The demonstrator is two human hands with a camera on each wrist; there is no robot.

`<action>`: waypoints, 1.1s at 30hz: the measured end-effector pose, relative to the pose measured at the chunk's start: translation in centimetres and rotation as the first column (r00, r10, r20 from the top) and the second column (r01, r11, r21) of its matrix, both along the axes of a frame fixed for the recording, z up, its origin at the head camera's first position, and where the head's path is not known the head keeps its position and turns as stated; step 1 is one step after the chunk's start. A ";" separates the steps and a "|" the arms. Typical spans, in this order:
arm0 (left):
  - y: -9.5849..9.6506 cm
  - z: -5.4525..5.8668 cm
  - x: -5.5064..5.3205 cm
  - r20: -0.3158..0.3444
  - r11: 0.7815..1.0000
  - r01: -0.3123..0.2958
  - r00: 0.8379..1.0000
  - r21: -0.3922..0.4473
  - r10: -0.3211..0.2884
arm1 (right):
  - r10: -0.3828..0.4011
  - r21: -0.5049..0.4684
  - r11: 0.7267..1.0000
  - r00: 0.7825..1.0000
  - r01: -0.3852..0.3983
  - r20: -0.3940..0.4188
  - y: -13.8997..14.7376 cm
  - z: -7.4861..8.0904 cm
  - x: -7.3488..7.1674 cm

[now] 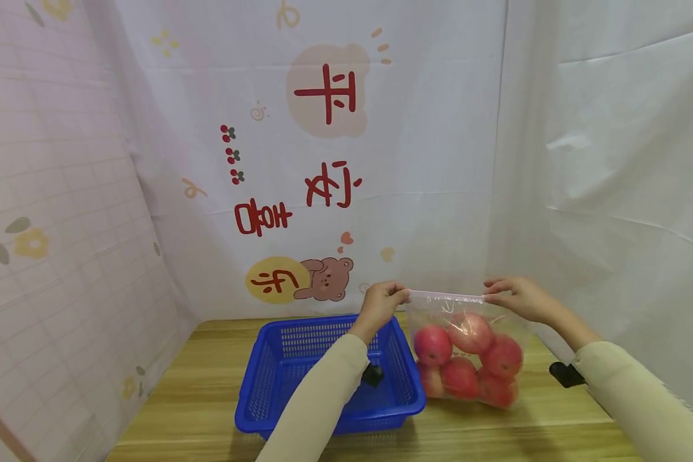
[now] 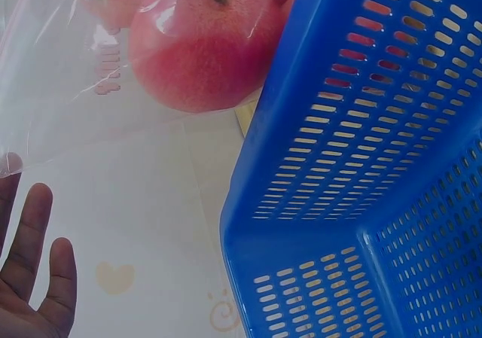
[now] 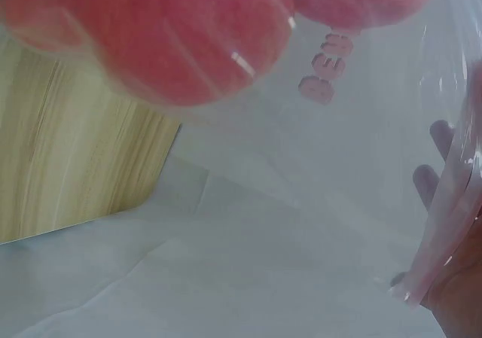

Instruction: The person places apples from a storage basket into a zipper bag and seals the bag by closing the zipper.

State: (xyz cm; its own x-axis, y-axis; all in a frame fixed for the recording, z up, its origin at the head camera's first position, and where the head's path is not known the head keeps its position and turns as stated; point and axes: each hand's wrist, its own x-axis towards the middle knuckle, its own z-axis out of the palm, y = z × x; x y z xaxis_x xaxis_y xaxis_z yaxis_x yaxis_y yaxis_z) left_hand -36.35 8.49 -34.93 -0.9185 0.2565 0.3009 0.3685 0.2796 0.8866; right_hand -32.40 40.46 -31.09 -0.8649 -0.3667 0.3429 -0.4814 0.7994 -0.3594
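Note:
A clear zip bag (image 1: 439, 307) with a pinkish top strip stands upright, several red apples (image 1: 461, 377) inside it. At the strip's left end my left hand (image 1: 380, 305) pinches the bag between thumb and forefinger. My right hand (image 1: 522, 298) pinches the strip's right end, its other fingers loosely extended. In the left wrist view an apple (image 2: 207, 44) shows through the plastic, with my spread fingers (image 2: 62, 278) at the lower left. The right wrist view has the strip (image 3: 444, 240) running across my right hand, apples (image 3: 188, 37) above.
A blue plastic basket (image 1: 248, 398) with slotted walls sits left of the bag, under my left forearm. Both rest on a wood-grain table (image 1: 179, 385). White printed curtains (image 1: 427, 128) hang behind and at the sides.

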 end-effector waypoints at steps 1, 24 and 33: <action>0.0 0.0 0.0 0.001 1.000 -0.001 1.000 -0.001 0.001 | -0.003 -0.002 1.000 1.000 0.003 0.004 0.2 0.0 0.1; -0.3 0.2 0.2 0.014 1.000 0.020 1.000 -0.007 -0.020 | -0.062 -0.046 0.997 0.998 0.062 0.016 5.3 -0.3 2.4; -0.3 0.1 0.4 0.004 0.999 0.030 1.000 0.012 -0.030 | -0.129 -0.018 0.991 0.992 0.129 -0.004 8.1 -0.8 3.6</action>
